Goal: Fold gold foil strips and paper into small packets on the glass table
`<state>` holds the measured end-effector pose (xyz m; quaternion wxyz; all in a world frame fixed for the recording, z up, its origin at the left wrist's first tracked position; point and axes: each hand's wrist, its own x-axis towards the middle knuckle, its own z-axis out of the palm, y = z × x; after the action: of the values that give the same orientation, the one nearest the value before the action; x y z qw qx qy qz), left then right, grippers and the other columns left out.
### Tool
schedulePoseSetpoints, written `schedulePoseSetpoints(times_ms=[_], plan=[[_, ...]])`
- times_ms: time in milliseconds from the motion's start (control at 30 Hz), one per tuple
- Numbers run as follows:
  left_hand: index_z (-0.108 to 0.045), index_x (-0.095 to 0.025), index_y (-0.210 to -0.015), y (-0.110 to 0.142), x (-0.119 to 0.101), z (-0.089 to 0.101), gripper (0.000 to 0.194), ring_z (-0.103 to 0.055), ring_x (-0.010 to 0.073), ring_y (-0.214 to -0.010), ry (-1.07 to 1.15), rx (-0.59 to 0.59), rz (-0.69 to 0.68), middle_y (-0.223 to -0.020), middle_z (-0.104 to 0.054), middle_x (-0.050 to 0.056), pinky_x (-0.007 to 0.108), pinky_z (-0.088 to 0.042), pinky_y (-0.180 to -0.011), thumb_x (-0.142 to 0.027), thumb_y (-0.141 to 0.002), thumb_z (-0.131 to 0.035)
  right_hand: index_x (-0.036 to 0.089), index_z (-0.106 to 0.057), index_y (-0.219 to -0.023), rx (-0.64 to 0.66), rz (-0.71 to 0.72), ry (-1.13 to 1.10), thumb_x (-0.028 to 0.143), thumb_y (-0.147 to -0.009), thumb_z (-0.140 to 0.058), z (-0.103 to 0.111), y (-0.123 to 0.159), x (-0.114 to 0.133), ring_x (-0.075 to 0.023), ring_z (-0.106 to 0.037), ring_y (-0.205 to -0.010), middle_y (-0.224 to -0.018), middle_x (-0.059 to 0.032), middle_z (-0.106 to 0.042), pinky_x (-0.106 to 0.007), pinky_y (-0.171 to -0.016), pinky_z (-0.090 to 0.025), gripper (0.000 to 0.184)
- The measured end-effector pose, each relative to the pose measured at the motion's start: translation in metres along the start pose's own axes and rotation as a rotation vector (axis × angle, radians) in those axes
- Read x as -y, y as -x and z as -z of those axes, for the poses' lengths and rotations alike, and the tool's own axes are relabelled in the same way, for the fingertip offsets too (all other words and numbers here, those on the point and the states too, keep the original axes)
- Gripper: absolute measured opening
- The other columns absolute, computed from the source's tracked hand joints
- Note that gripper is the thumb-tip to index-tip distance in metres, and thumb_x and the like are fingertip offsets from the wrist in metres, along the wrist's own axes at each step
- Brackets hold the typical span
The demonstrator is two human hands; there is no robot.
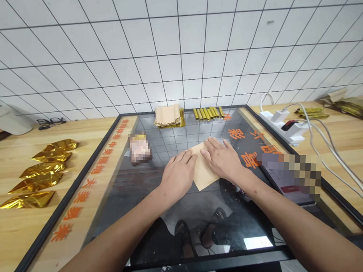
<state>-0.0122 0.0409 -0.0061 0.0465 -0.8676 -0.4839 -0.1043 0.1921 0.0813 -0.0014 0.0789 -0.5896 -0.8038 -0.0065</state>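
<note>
Tan kraft paper sheet [203, 175]: flat, diamond-set, corner twd body | under L hand [177, 176] & R hand [222, 158] | fingers [217, 147] spread, flat on paper, no pinch

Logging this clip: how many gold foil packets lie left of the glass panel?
5, in a column on the wooden table: farthest packet, second packet, middle packet, fourth packet, nearest packet.

We are resting our left hand [178, 176] and right hand [222, 158] on a paper sheet [202, 169] on the glass tabletop [181, 132]. Behind our grip, a paper stack [168, 115] and a row of tubes [207, 113] are lying side by side. Left of it, foil packets [38, 174] are lying on the counter [3, 232]; right of it, a power strip [282, 126] is sitting.
</note>
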Motion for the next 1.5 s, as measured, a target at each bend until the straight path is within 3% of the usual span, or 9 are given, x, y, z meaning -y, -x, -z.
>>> schedulePoseSetpoints(times_ms=[133, 300, 433, 567, 900, 1033, 1167, 1300, 1500], plan=[[-0.062, -0.015, -0.145, 0.0, -0.001, 0.001, 0.042, -0.055, 0.0301, -0.146, 0.022, 0.018, 0.007, -0.16, -0.059, 0.015, 0.048, -0.049, -0.116, -0.017, -0.11, -0.039, 0.003, -0.043, -0.166, -0.071, 0.015, -0.042, 0.049, -0.115, -0.025, 0.009, 0.004, 0.01, -0.032, -0.034, -0.164, -0.175, -0.0198, -0.036, -0.053, -0.134, -0.024, 0.071], [-0.051, -0.014, -0.158, 0.0, 0.0, -0.003, 0.049, -0.052, 0.0303, -0.148, 0.083, 0.035, 0.041, -0.163, -0.056, 0.015, 0.046, -0.045, -0.121, -0.023, -0.11, -0.047, 0.005, -0.036, -0.17, -0.007, 0.303, -0.321, 0.059, -0.114, -0.026, 0.014, 0.017, 0.036, -0.0275, -0.029, -0.166, -0.177, -0.0185, -0.032, -0.046, -0.135, -0.028, 0.078], [-0.05, -0.015, -0.159, 0.0, -0.001, -0.004, 0.051, -0.053, 0.0287, -0.147, 0.072, 0.009, 0.047, -0.161, -0.058, 0.014, 0.045, -0.046, -0.119, -0.02, -0.109, -0.044, 0.007, -0.041, -0.168, 0.043, 0.268, -0.403, 0.06, -0.114, -0.024, 0.004, 0.016, 0.036, -0.0279, -0.038, -0.162, -0.173, -0.0196, -0.041, -0.049, -0.134, -0.032, 0.078], [-0.056, -0.016, -0.154, 0.0, -0.001, -0.002, 0.047, -0.052, 0.0299, -0.15, 0.04, 0.027, 0.028, -0.166, -0.054, 0.013, 0.048, -0.047, -0.118, -0.019, -0.11, -0.039, 0.007, -0.048, -0.164, 0.002, 0.254, -0.296, 0.056, -0.115, -0.02, -0.005, 0.006, 0.021, -0.0271, -0.038, -0.162, -0.17, -0.0192, -0.045, -0.049, -0.135, -0.027, 0.075], [-0.06, -0.016, -0.149, 0.002, -0.001, 0.005, 0.044, -0.054, 0.0291, -0.149, 0.027, 0.038, 0.029, -0.163, -0.058, 0.013, 0.049, -0.048, -0.118, -0.02, -0.11, -0.039, 0.008, -0.043, -0.167, 0.02, 0.063, -0.028, 0.043, -0.114, -0.023, -0.009, -0.002, -0.002, -0.0299, -0.033, -0.164, -0.176, -0.0165, -0.036, -0.054, -0.134, -0.023, 0.066], [-0.06, -0.016, -0.148, 0.003, -0.006, 0.005, 0.045, -0.052, 0.0325, -0.151, 0.042, 0.031, 0.063, -0.166, -0.054, 0.015, 0.052, -0.045, -0.121, -0.036, -0.109, -0.049, 0.004, -0.043, -0.166, -0.004, 0.019, 0.004, 0.04, -0.114, -0.025, -0.004, -0.001, -0.004, -0.0324, -0.034, -0.164, -0.175, -0.0189, -0.037, -0.055, -0.134, -0.022, 0.066], [-0.059, -0.015, -0.15, 0.003, -0.004, 0.002, 0.054, -0.05, 0.0365, -0.153, 0.023, 0.014, 0.149, -0.166, -0.052, 0.019, 0.056, -0.041, -0.123, -0.047, -0.108, -0.051, 0.003, -0.037, -0.169, -0.12, 0.172, -0.103, 0.044, -0.115, -0.026, 0.009, 0.012, 0.013, -0.0289, -0.026, -0.167, -0.179, -0.0165, -0.028, -0.049, -0.136, -0.022, 0.069], [-0.056, -0.015, -0.156, 0.003, 0.008, 0.002, 0.054, -0.048, 0.0341, -0.154, -0.056, 0.05, 0.187, -0.167, -0.051, 0.017, 0.052, -0.042, -0.122, -0.038, -0.108, -0.047, 0.006, -0.034, -0.171, -0.008, 0.42, -0.376, 0.057, -0.114, -0.028, 0.01, 0.031, 0.041, -0.0265, -0.026, -0.167, -0.177, -0.0177, -0.03, -0.049, -0.135, -0.028, 0.076], [-0.058, -0.013, -0.155, 0.004, 0.012, 0.001, 0.055, -0.048, 0.033, -0.154, -0.091, 0.029, 0.189, -0.167, -0.052, 0.017, 0.05, -0.041, -0.123, -0.039, -0.108, -0.047, 0.007, -0.034, -0.171, 0.083, 0.337, -0.422, 0.059, -0.114, -0.026, -0.002, 0.028, 0.03, -0.0269, -0.027, -0.167, -0.177, -0.0183, -0.031, -0.051, -0.137, -0.025, 0.078]])
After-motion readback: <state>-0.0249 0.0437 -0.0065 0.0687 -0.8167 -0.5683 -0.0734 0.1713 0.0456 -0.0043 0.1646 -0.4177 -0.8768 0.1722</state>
